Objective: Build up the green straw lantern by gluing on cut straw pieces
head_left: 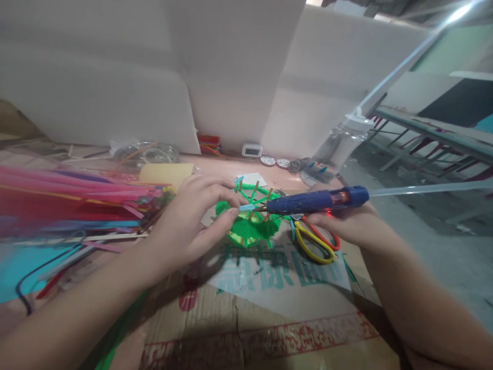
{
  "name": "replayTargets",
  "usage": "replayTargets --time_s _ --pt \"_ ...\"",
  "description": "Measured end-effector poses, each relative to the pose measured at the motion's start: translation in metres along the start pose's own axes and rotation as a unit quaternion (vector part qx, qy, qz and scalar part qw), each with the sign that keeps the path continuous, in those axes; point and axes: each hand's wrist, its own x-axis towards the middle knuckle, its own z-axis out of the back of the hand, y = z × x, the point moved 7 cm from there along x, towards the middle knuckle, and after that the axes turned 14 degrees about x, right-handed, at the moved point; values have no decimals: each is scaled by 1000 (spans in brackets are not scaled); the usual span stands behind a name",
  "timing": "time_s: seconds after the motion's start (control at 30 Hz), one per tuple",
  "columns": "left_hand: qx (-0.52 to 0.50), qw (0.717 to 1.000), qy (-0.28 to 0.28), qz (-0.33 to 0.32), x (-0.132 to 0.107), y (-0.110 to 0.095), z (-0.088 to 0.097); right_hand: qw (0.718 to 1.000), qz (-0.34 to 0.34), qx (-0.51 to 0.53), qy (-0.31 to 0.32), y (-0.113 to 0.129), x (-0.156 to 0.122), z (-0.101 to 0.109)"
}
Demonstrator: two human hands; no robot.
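My left hand (192, 221) pinches a short light-blue pipe-cleaner piece (246, 207) between thumb and fingers, against a green fuzzy craft piece with small wooden sticks (252, 218). My right hand (346, 226) is closed round a blue hot glue gun (316, 200). The gun lies level and its nozzle points left, touching the light-blue piece at the craft. A clear glue stick (423, 189) sticks out of the gun's back end. The craft rests over a flattened cardboard box (269, 308).
Scissors with yellow and red handles (316, 241) lie just under the gun. A blurred bundle of pink, red and purple pipe cleaners (69, 200) fills the left. A glass bowl (150, 153), a yellow roll (165, 173), a clear plastic bottle (339, 146) and white panels (231, 77) stand behind.
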Motion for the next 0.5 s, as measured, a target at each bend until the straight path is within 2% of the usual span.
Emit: replayTargets --time_s 0.5 --pt "3 1000 5 -1 1 -1 0 999 -14 -26 -16 -1 1 0"
